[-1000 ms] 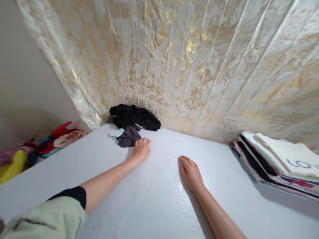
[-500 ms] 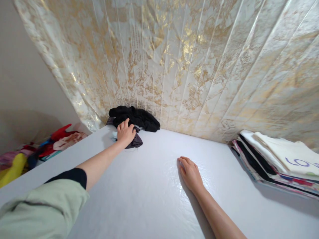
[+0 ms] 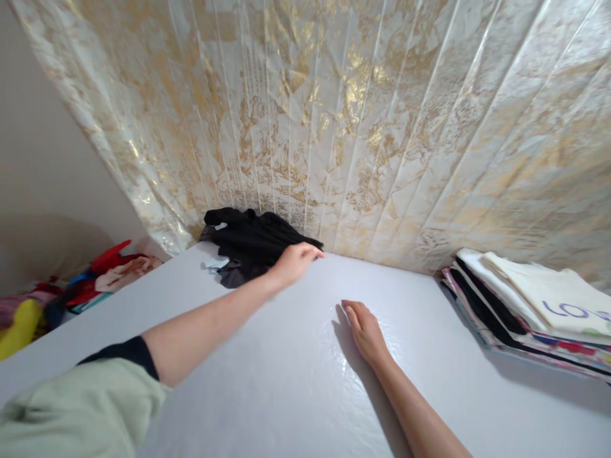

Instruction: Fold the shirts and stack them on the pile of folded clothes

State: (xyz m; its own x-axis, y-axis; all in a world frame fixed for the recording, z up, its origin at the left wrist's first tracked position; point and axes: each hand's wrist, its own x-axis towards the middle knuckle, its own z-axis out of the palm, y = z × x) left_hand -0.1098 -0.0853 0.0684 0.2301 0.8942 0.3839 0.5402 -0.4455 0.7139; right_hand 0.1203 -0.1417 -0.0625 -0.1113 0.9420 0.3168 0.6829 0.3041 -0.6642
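My left hand (image 3: 296, 261) is stretched across the white table (image 3: 296, 381), its fingers pinched on the right edge of a black garment (image 3: 252, 238) that lies crumpled at the table's back against the curtain. A grey cloth (image 3: 233, 275) and a pale blue scrap (image 3: 216, 263) peek out beneath the black garment on its left. My right hand (image 3: 365, 331) lies flat on the table, palm down, fingers together and stretched out, holding nothing.
A stack of folded clothes (image 3: 529, 305), white on top, sits at the table's right edge. A cream and gold curtain (image 3: 358, 127) hangs behind the table. Colourful clothes (image 3: 95, 273) lie heaped beyond the left edge, by a plain wall.
My left hand went from the grey cloth up to the dark pile, then right to the black garment's right edge, which now spreads further right. The right hand stayed put.
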